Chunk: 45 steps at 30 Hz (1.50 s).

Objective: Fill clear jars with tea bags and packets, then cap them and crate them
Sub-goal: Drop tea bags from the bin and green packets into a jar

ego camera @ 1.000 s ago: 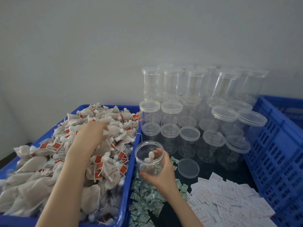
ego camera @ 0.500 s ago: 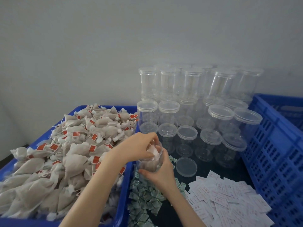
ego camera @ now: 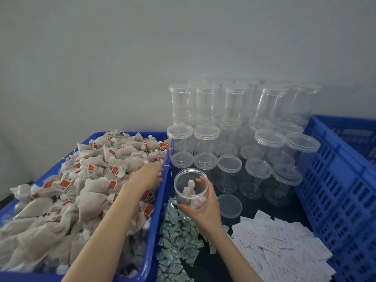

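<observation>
At the centre of the dark counter (ego camera: 213,267), the right hand (ego camera: 205,208) holds an open clear jar (ego camera: 191,190) tilted toward the camera, fingers and thumb curled round its lower wall. The jar contains a few tea bags (ego camera: 190,193); one stands upright inside. The jar is uncapped; a loose clear lid (ego camera: 229,205) lies flat on the counter just to its right.

The left hand (ego camera: 147,177) reaches into the blue bin (ego camera: 152,241) on the left, resting on the heap of tea bags with red tags (ego camera: 85,180) near the bin's right wall. Its fingers are hidden among the bags, so the state of that grip cannot be told.

Below the jar, a pile of small green-and-white packets (ego camera: 179,241) lies on the counter beside the bin. To the right of it lies a spread of white packets with red print (ego camera: 280,247).

Behind the jar, capped empty jars (ego camera: 230,139) stand in stacked rows against the wall. A blue perforated crate (ego camera: 341,180) stands at the right edge, next to the stacked jars.
</observation>
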{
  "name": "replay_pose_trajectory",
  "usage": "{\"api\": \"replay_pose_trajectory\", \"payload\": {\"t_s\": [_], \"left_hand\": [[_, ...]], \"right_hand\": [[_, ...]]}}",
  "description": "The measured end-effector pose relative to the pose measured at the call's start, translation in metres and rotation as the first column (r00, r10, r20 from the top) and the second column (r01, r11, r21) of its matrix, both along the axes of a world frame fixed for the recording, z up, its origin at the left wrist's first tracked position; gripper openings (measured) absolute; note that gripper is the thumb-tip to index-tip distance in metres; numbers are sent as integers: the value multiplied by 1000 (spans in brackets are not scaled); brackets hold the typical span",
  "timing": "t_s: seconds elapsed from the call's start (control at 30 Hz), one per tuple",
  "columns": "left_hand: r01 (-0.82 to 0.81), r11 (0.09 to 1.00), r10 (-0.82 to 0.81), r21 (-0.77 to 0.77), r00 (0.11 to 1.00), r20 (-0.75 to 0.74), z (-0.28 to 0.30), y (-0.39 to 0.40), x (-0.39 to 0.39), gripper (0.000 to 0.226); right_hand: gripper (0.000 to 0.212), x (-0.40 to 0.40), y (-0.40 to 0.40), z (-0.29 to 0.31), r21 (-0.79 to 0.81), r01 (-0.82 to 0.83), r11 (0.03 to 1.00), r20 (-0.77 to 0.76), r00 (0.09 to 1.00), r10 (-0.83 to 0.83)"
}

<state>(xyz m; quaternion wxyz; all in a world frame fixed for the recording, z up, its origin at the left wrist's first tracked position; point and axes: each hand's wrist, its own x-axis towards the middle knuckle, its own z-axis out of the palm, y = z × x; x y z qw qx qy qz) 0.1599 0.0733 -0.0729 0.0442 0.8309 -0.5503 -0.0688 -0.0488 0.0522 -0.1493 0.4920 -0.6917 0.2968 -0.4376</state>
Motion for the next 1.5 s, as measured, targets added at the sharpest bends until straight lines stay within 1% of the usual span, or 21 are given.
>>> {"api": "replay_pose_trajectory", "payload": {"t_s": [0.03, 0.1, 0.17, 0.2, 0.27, 0.33, 0.4, 0.53, 0.63, 0.73, 0.83, 0.93, 1.0, 1.1, 1.2, 1.27, 1.33, 1.37, 1.43, 1.47, 1.5], "left_hand": [[3, 1000, -3, -6, 999, 35, -3, -1, -1, 36], [-7, 1000, 9, -11, 982, 187, -8, -2, -1, 44], [-32, 999, 39, -24, 930, 365, -11, -3, 0, 48], [-54, 998, 60, -27, 905, 421, -12, -3, 1, 46], [-87, 996, 79, -4, 876, 476, -13, -3, 1, 33], [-104, 995, 93, -5, 870, 484, -11, -3, -1, 17], [-119, 992, 123, -39, 878, 462, -7, -3, -2, 8], [-148, 980, 189, -131, 895, 404, -4, -1, 3, 10], [-138, 940, 215, -313, 950, 227, -2, 1, 5, 7], [-193, 857, 199, -477, 979, -38, 8, 2, 4, 10], [-222, 786, 66, -577, 958, -278, 25, 7, -3, 11], [-200, 723, -105, -661, 914, -391, 47, 18, -21, 9], [-146, 735, -246, -662, 853, -461, 57, 24, -35, 13], [29, 822, -333, -569, 835, -439, 62, 27, -54, 14], [218, 909, -348, -355, 866, -359, 54, 24, -73, 15], [331, 923, -372, -195, 897, -239, 42, 19, -83, 16], [373, 922, -387, -109, 904, -182, 35, 16, -85, 22], [377, 918, -395, -119, 892, -219, 35, 15, -83, 25], [332, 919, -384, -211, 876, -291, 40, 13, -71, 27], [255, 926, -333, -280, 899, -284, 41, 10, -61, 27], [149, 926, -238, -346, 943, -231, 41, 7, -49, 24]], "right_hand": [[88, -1, -1, 0, 9, 6, 1000, 7, 1000, -6], [85, -3, -4, -2, 19, 14, 1000, 14, 1000, -15], [86, -5, -5, -3, 31, 17, 999, 14, 1000, -17], [87, -6, -6, -3, 35, 16, 999, 12, 1000, -17], [89, -8, -6, -6, 31, 10, 999, 3, 1000, -10], [90, -9, -5, -8, 27, 6, 1000, -12, 1000, -6], [91, -10, -4, -10, 24, 3, 1000, -22, 1000, -3], [95, -12, -1, -10, 26, -11, 1000, -30, 999, 12], [92, -12, 0, -10, 28, -17, 999, -32, 999, 18], [90, -11, -1, -10, 36, -18, 999, -34, 999, 20], [89, -10, 0, -9, 37, -19, 999, -43, 999, 20], [88, -9, 1, -9, 31, -19, 999, -60, 998, 21], [89, -8, 1, -9, 35, -23, 999, -73, 997, 26], [88, -8, 2, -8, 30, -23, 999, -82, 996, 26], [87, -8, 3, -7, 27, -18, 999, -69, 997, 20], [84, -9, 4, -6, 25, -13, 1000, -63, 998, 14], [82, -11, 5, -4, 9, -21, 1000, -80, 997, 22], [81, -11, 6, -6, 10, -24, 1000, -75, 997, 25], [79, -14, 6, -9, 53, -18, 998, -42, 999, 21], [79, -15, 6, -11, 72, -15, 997, -29, 999, 17], [80, -16, 6, -11, 81, -15, 997, -22, 1000, 16]]}}
